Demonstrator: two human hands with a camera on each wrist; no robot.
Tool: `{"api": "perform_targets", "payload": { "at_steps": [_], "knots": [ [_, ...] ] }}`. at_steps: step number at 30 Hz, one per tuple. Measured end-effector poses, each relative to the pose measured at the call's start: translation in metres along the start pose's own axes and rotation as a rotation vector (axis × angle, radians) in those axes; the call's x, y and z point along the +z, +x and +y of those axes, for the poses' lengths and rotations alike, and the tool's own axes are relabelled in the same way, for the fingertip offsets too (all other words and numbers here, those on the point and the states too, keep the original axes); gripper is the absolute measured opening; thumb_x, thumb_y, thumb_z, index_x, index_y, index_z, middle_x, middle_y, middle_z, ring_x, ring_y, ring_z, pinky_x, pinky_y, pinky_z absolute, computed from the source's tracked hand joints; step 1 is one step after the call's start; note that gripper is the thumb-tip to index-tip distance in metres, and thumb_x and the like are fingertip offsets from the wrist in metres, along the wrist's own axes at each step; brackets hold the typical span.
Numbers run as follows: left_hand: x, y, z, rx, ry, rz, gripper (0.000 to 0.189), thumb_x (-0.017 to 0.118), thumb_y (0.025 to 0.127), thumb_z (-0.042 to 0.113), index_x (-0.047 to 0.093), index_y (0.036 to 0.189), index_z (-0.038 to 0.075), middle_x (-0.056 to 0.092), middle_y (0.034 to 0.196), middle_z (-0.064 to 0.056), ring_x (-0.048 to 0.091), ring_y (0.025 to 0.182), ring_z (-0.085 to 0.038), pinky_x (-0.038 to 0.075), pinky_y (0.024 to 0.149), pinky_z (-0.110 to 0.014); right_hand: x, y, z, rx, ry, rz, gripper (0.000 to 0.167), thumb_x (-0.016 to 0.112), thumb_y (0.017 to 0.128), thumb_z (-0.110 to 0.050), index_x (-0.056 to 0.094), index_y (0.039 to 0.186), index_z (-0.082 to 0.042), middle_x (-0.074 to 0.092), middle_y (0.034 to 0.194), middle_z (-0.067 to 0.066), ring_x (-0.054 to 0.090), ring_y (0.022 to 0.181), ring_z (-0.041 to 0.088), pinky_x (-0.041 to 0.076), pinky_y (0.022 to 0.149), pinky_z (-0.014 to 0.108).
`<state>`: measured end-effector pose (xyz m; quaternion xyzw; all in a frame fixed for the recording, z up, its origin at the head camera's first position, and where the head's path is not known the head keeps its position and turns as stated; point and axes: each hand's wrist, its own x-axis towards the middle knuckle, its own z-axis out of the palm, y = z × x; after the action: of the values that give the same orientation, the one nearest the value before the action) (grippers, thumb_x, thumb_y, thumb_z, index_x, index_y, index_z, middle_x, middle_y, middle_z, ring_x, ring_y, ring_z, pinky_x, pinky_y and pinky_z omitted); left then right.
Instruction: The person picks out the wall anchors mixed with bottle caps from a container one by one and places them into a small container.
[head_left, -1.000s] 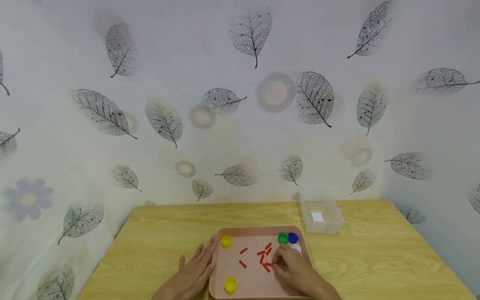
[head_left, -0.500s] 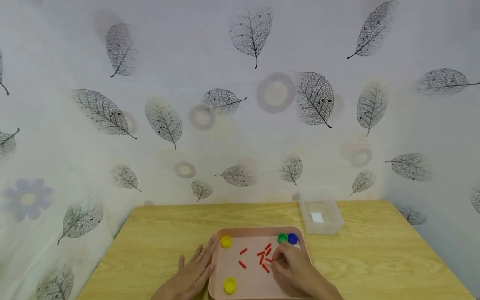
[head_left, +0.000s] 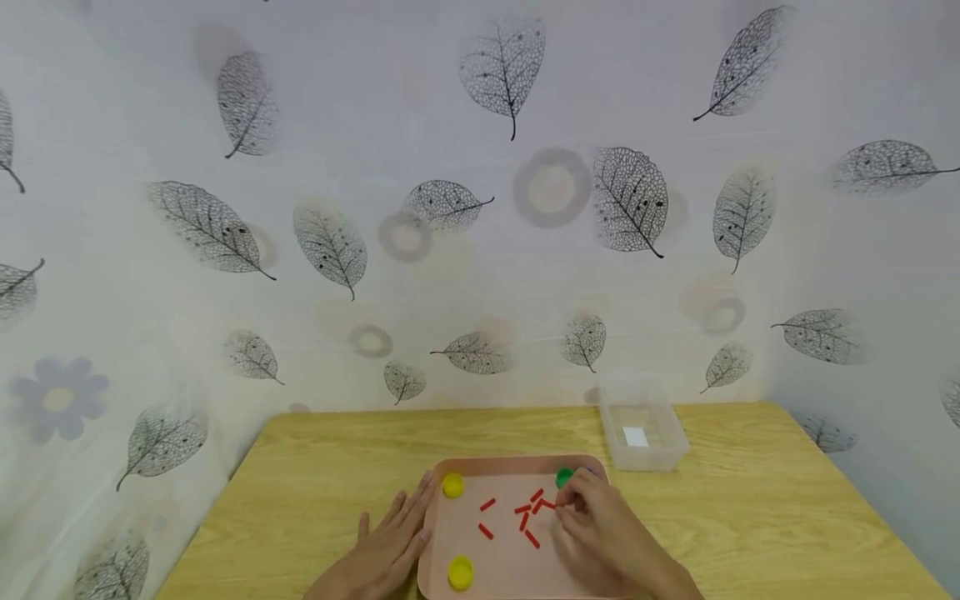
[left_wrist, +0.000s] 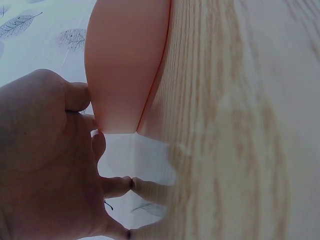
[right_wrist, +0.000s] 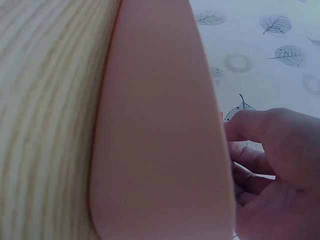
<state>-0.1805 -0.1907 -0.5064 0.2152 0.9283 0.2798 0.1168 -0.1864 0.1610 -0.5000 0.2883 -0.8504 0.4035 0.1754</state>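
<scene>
A pink tray (head_left: 510, 575) lies on the wooden table, with several short red sticks (head_left: 523, 522) scattered over its middle. My right hand (head_left: 603, 525) pinches one red stick (head_left: 548, 504) between thumb and fingertips, over the tray's right half. In the right wrist view the tray's side wall (right_wrist: 160, 125) hides the fingertips. Flat fingers of my left hand (head_left: 382, 550) rest against the tray's left edge. Two yellow caps (head_left: 453, 485) sit at the tray's left corners. A green cap (head_left: 565, 477) shows at the back right; the blue cap beside it is mostly covered by my right hand.
Behind the tray to the right stands a clear plastic box (head_left: 643, 429) with a white label inside. The wooden table (head_left: 337, 450) meets a wall covering (head_left: 480, 250) printed with leaves at its back edge.
My right hand has moved right and slightly away from me, carrying a red stick off the lower group. It now covers the blue and white caps. The left hand stays put.
</scene>
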Motion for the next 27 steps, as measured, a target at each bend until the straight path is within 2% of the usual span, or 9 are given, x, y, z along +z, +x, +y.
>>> {"api": "perform_targets", "payload": {
  "at_steps": [4, 10, 13, 19, 24, 27],
  "knots": [
    [0.0, -0.001, -0.002, 0.013, -0.011, -0.003, 0.061, 0.027, 0.113, 0.044, 0.008, 0.167, 0.023, 0.005, 0.172, 0.0, 0.016, 0.151, -0.05, -0.003, 0.095, -0.091, -0.005, 0.003, -0.001, -0.002, 0.012, 0.002, 0.026, 0.075, 0.085, 0.009, 0.064, 0.087, -0.015, 0.056, 0.088, -0.008, 0.051, 0.074, 0.004, 0.051, 0.062, 0.023],
    [0.001, 0.0, -0.004, 0.012, -0.004, -0.003, 0.061, 0.026, 0.113, 0.044, 0.007, 0.167, 0.024, 0.004, 0.172, 0.0, 0.016, 0.151, -0.049, -0.004, 0.095, -0.091, -0.016, 0.012, 0.002, -0.049, -0.024, 0.047, 0.029, 0.077, 0.081, 0.01, 0.063, 0.088, -0.015, 0.055, 0.087, -0.01, 0.052, 0.07, 0.01, 0.05, 0.059, 0.025],
    [0.0, 0.0, -0.003, 0.012, -0.007, -0.005, 0.061, 0.026, 0.113, 0.044, 0.007, 0.167, 0.023, 0.004, 0.172, 0.0, 0.016, 0.151, -0.05, -0.004, 0.095, -0.091, -0.023, 0.017, 0.003, -0.033, -0.031, 0.064, 0.026, 0.077, 0.082, 0.009, 0.064, 0.088, -0.012, 0.055, 0.086, -0.011, 0.053, 0.07, 0.008, 0.051, 0.058, 0.026],
    [0.0, 0.0, -0.001, 0.021, -0.014, -0.007, 0.061, 0.027, 0.113, 0.043, 0.008, 0.167, 0.021, 0.004, 0.172, -0.002, 0.017, 0.15, -0.052, -0.003, 0.093, -0.092, -0.042, 0.026, 0.004, 0.059, -0.059, 0.088, 0.022, 0.077, 0.086, 0.005, 0.067, 0.09, -0.013, 0.055, 0.086, -0.012, 0.051, 0.073, 0.004, 0.051, 0.061, 0.027],
    [0.001, 0.0, -0.002, 0.032, -0.015, -0.007, 0.061, 0.027, 0.113, 0.041, 0.008, 0.167, 0.022, 0.004, 0.172, -0.003, 0.018, 0.15, -0.052, -0.004, 0.092, -0.093, -0.054, 0.031, 0.008, 0.037, -0.124, 0.15, 0.024, 0.079, 0.084, 0.006, 0.067, 0.089, -0.014, 0.056, 0.086, -0.013, 0.053, 0.072, 0.009, 0.051, 0.063, 0.026],
    [0.001, 0.001, -0.002, 0.035, -0.008, 0.003, 0.061, 0.028, 0.113, 0.041, 0.008, 0.167, 0.022, 0.004, 0.172, -0.003, 0.019, 0.15, -0.052, -0.003, 0.091, -0.093, -0.061, 0.035, 0.011, 0.037, -0.154, 0.179, 0.024, 0.079, 0.083, 0.007, 0.068, 0.088, -0.014, 0.057, 0.086, -0.013, 0.054, 0.073, 0.008, 0.051, 0.063, 0.026]
  ]
}}
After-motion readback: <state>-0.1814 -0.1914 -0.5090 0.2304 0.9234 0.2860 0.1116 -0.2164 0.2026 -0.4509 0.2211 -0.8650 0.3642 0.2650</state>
